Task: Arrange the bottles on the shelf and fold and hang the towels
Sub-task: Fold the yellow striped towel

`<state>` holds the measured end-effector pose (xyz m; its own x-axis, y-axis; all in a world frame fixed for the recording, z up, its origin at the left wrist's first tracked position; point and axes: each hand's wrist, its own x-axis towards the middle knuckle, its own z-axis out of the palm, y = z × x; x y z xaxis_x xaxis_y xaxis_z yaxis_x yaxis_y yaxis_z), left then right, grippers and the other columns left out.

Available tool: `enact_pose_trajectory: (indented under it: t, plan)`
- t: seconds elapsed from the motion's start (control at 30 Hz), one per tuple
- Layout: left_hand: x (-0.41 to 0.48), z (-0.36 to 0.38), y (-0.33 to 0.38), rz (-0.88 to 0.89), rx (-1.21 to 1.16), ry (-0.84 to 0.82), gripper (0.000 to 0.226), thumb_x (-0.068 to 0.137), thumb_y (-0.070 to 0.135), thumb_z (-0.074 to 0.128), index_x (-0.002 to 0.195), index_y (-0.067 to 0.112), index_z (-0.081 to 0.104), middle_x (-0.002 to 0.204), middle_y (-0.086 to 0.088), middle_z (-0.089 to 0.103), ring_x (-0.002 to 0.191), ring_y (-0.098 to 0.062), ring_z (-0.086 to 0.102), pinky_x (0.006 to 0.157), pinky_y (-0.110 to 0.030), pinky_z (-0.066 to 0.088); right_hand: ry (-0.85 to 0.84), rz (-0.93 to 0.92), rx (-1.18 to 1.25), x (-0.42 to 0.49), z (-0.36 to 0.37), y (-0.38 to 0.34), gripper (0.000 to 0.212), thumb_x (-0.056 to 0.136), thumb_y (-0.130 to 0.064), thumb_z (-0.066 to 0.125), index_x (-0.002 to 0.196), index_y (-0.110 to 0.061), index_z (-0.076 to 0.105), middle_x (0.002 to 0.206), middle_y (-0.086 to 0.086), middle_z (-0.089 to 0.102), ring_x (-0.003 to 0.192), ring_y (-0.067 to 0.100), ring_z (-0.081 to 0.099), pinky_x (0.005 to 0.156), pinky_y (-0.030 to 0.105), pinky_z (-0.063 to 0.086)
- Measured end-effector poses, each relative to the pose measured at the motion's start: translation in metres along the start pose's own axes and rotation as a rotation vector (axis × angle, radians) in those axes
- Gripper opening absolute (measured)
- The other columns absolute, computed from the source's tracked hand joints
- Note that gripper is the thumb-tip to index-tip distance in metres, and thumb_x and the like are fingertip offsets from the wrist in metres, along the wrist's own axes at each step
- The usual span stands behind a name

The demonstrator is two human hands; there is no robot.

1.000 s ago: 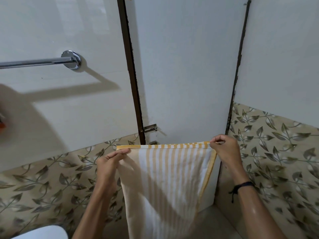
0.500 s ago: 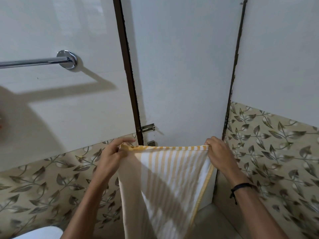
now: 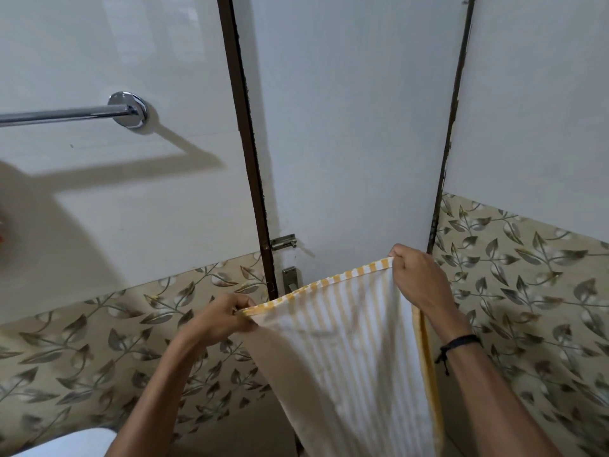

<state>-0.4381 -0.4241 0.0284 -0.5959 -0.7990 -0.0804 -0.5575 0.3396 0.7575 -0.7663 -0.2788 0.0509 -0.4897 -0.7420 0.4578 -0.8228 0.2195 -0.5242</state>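
Observation:
A white towel with yellow stripes (image 3: pixel 356 351) hangs stretched in front of me, folded lengthwise, its lower part running out of the bottom of the view. My left hand (image 3: pixel 220 319) pinches its top left corner. My right hand (image 3: pixel 418 278) grips the top right corner, held higher, so the top edge slopes up to the right. A chrome towel bar (image 3: pixel 66 114) is fixed to the white wall at the upper left, well above and left of the towel. No bottles or shelf are in view.
A white door (image 3: pixel 349 127) with a dark frame stands straight ahead, with a bolt latch (image 3: pixel 283 242) just above the towel. Leaf-patterned tiles (image 3: pixel 527 291) cover the lower walls. A white rounded object (image 3: pixel 69 443) shows at the bottom left.
The towel's top edge was level and now slopes: my right hand has risen a little and my left hand has dropped. Both hands keep hold of the corners.

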Motion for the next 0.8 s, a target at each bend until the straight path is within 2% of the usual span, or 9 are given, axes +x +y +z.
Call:
enact_pose_trajectory:
  t: [0.1, 0.17, 0.23, 0.37, 0.43, 0.53, 0.67, 0.8]
  plan:
    - [0.001, 0.007, -0.002, 0.014, 0.101, -0.081, 0.013, 0.083, 0.002, 0.076, 0.086, 0.012, 0.068, 0.080, 0.002, 0.066, 0.071, -0.013, 0.060, 0.064, -0.027, 0.050, -0.001, 0.001, 0.013, 0.001, -0.001, -0.007, 0.023, 0.096, -0.007, 0.039, 0.082, -0.020, 0.050, 0.062, -0.013, 0.044, 0.063, 0.016, 0.046, 0.051, 0.026, 0.028]
    - [0.005, 0.014, -0.002, 0.041, 0.199, -0.062, 0.016, 0.085, 0.004, 0.074, 0.082, 0.017, 0.065, 0.078, 0.004, 0.063, 0.069, -0.009, 0.057, 0.062, -0.022, 0.046, 0.010, -0.003, 0.019, 0.002, -0.003, -0.009, 0.023, 0.096, -0.009, 0.039, 0.079, -0.019, 0.050, 0.061, -0.011, 0.045, 0.063, 0.019, 0.047, 0.052, 0.027, 0.030]
    - [0.007, 0.020, -0.005, 0.055, 0.237, -0.013, 0.020, 0.089, 0.010, 0.071, 0.075, 0.018, 0.060, 0.072, 0.004, 0.059, 0.066, -0.011, 0.053, 0.060, -0.023, 0.041, 0.021, -0.004, 0.033, 0.002, -0.006, -0.010, 0.023, 0.096, -0.014, 0.041, 0.076, -0.016, 0.051, 0.061, -0.006, 0.049, 0.063, 0.022, 0.049, 0.053, 0.027, 0.034]
    - [0.004, 0.023, -0.008, 0.025, 0.086, 0.095, 0.032, 0.093, 0.034, 0.071, 0.076, 0.008, 0.064, 0.068, -0.003, 0.057, 0.062, -0.018, 0.051, 0.057, -0.030, 0.038, -0.083, -0.046, 0.065, 0.003, -0.016, -0.007, 0.024, 0.090, -0.039, 0.064, 0.076, -0.021, 0.055, 0.064, -0.007, 0.055, 0.061, 0.013, 0.052, 0.056, 0.029, 0.038]
    - [0.006, 0.021, -0.007, 0.025, 0.015, 0.199, 0.026, 0.094, 0.032, 0.070, 0.074, 0.015, 0.065, 0.066, -0.001, 0.056, 0.061, -0.018, 0.050, 0.058, -0.031, 0.036, -0.172, -0.087, 0.022, 0.005, -0.018, -0.002, 0.025, 0.089, -0.047, 0.069, 0.082, -0.026, 0.056, 0.072, -0.010, 0.059, 0.067, 0.010, 0.055, 0.057, 0.030, 0.039]
    - [0.008, 0.019, -0.002, 0.052, -0.085, 0.300, 0.019, 0.096, 0.019, 0.067, 0.077, 0.021, 0.064, 0.067, 0.003, 0.055, 0.063, -0.015, 0.048, 0.057, -0.030, 0.035, -0.188, -0.087, -0.006, 0.009, -0.015, 0.003, 0.019, 0.092, -0.041, 0.067, 0.087, -0.029, 0.053, 0.075, -0.011, 0.057, 0.069, 0.008, 0.054, 0.056, 0.030, 0.037]
    - [0.006, 0.013, 0.008, 0.065, -0.097, 0.276, 0.007, 0.092, 0.005, 0.070, 0.087, 0.001, 0.068, 0.070, -0.002, 0.056, 0.064, -0.012, 0.048, 0.053, -0.018, 0.036, -0.184, -0.044, -0.116, 0.006, -0.001, 0.007, 0.015, 0.092, -0.033, 0.067, 0.090, -0.030, 0.052, 0.077, -0.006, 0.059, 0.069, 0.017, 0.057, 0.060, 0.033, 0.043]
    - [-0.003, -0.002, 0.009, 0.039, -0.192, 0.210, 0.019, 0.091, 0.011, 0.072, 0.084, -0.006, 0.070, 0.051, 0.009, 0.058, 0.046, 0.002, 0.050, 0.044, -0.008, 0.036, -0.245, 0.075, -0.145, 0.000, 0.001, 0.011, 0.011, 0.091, -0.032, 0.069, 0.085, -0.029, 0.059, 0.077, -0.008, 0.061, 0.077, 0.020, 0.063, 0.065, 0.033, 0.049]
